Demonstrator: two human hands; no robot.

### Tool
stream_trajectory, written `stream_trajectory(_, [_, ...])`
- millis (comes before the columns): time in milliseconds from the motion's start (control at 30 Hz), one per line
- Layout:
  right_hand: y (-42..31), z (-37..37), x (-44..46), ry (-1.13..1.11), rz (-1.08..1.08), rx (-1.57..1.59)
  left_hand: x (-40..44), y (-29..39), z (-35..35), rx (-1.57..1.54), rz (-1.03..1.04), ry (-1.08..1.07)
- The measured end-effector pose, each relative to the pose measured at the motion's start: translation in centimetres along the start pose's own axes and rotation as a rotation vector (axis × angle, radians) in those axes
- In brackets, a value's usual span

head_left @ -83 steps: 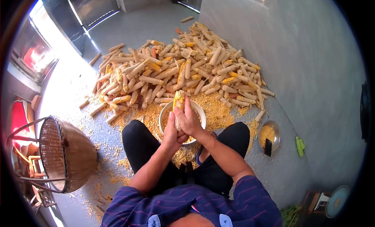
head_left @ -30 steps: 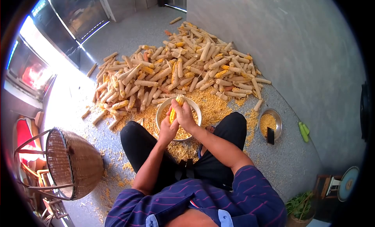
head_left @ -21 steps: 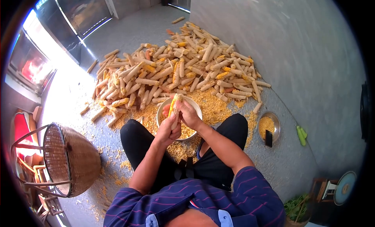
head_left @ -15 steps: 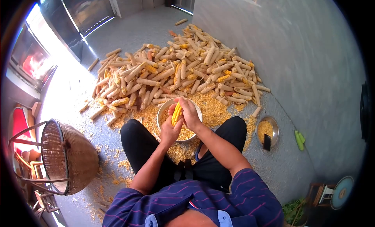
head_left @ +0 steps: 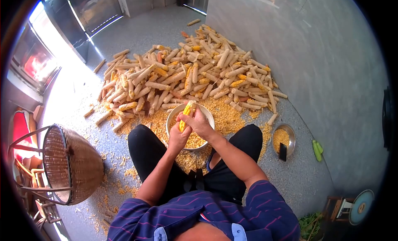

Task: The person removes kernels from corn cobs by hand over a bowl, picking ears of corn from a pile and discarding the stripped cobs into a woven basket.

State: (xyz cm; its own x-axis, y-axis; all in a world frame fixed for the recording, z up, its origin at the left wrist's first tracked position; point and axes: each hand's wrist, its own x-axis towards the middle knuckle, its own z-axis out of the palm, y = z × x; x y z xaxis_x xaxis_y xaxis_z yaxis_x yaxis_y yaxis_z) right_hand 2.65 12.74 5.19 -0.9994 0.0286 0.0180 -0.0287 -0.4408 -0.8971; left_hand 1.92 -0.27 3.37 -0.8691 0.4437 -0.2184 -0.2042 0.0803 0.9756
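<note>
A corn cob (head_left: 188, 113) with yellow kernels is tilted between both hands, its pale end pointing away from me. My left hand (head_left: 179, 135) is closed around its lower part. My right hand (head_left: 199, 121) grips it from the right, with the thumb across the kernels. Below both hands stands a white bowl (head_left: 212, 119) holding loose kernels, partly hidden by the hands. Just beyond the bowl lies a big heap of mostly bare cobs (head_left: 174, 77), with some yellow ones among them.
A wicker basket (head_left: 85, 168) lies tipped at the left. At the right are a metal bowl (head_left: 293, 137) of kernels with a dark phone-like object (head_left: 282, 152) on its edge, and green vegetables (head_left: 317, 150). Scattered kernels (head_left: 228, 118) cover the floor around the bowl.
Both hands have shifted their grip on the cob, and its pale tip now shows above the fingers. My right thumb lies lower across it. The camera view has shifted slightly.
</note>
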Motion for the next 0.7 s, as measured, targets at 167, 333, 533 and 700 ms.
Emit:
stream_trajectory(167, [-0.9,-1.0,0.3,-0.183,0.144,0.166,0.4,0.0,-3.1,-0.742,-0.348,-0.509])
stream_trajectory(333, [-0.6,0.4,0.0,0.109,0.027,0.103,0.1,0.0,-0.2,0.049,0.081,-0.030])
stream_trajectory(533, [1.2,-1.2,0.3,0.033,0.027,0.037,0.9,-2.0,-2.3,-0.017,-0.056,-0.154])
stream_trajectory(700, [-0.3,0.9,-0.1,0.069,0.008,0.132,0.7,-0.9,-0.5,-0.010,-0.109,0.014])
